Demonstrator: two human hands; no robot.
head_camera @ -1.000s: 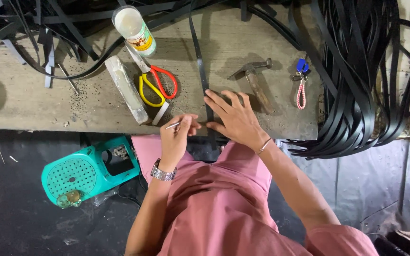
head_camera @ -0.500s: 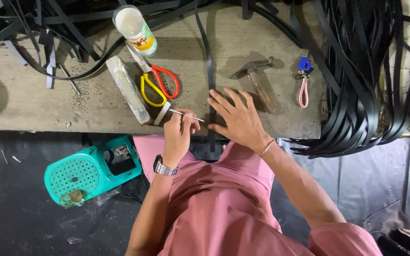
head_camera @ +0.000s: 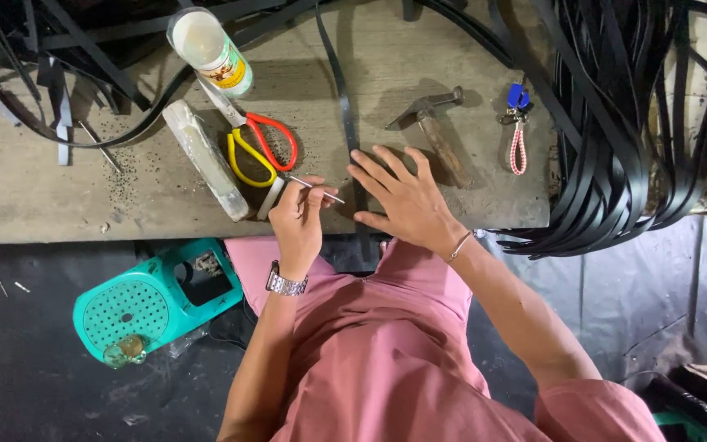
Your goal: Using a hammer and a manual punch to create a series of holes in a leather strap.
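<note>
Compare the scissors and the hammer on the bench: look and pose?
The scissors have bright red and yellow loop handles; the hammer is dull, with a dark metal head and brown wooden handle. The scissors lie left of the black strap, the hammer right of it, by the right hand. Both lie flat, untouched.

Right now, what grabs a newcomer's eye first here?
The hands at the bench's near edge: the left hand pinches a thin metal pin, and the right hand lies flat on a black strap. Behind the left hand lie red-and-yellow scissors; a mass of black straps hangs right.
</note>
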